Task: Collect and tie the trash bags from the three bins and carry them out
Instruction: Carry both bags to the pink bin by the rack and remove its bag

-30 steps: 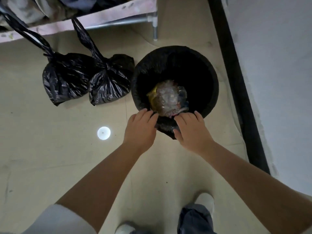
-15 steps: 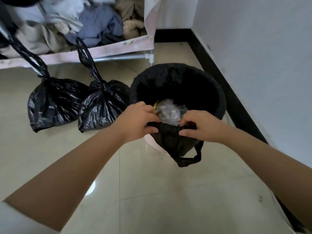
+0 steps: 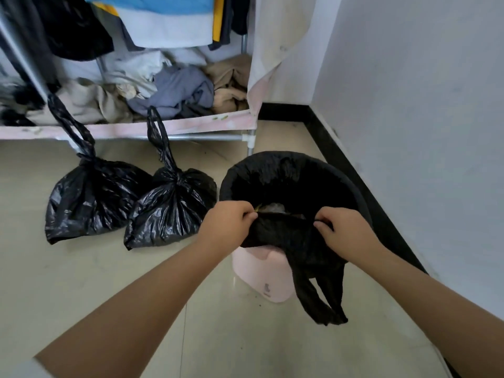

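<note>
- Since the earlier frames both hands have drawn the near edge of the liner up and off the bin rim, so that pink plastic now shows beneath it and the bag's handle loops hang lower down the front of the bin.
- Far left: first tied bag [image 3: 90,197] sits on the floor, knotted, its handle standing up against the wardrobe rack [image 3: 131,129].
- Just right of it, and touching it: second tied bag [image 3: 169,208], likewise knotted and upright. Two of the three bags are judged done.
- Left hand [image 3: 226,225]: fingers curled, pinching the near-left edge of the third bag [image 3: 294,241] at the rim.
- Centre: pink bin [image 3: 261,276] stands on the floor tiles near the wall corner. The third bag remains inside it; the far rim is covered by the liner, the near edge lifted free. Trash inside is mostly hidden by the raised fold; a pale scrap shows, apparently plastic wrapping.
- Right hand [image 3: 341,230]: fingers curled, pinching the near-right edge of the same bag.
- Handle loops [image 3: 321,304] dangle loose below the right hand, untied.
- Step in hand, by assessment: freeing the third liner from its bin.
- Next move calls for peeling the far rim loose, gathering the mouth together, then finding both handles for the knot; the bin is light and may lift with the bag unless steadied.
</note>
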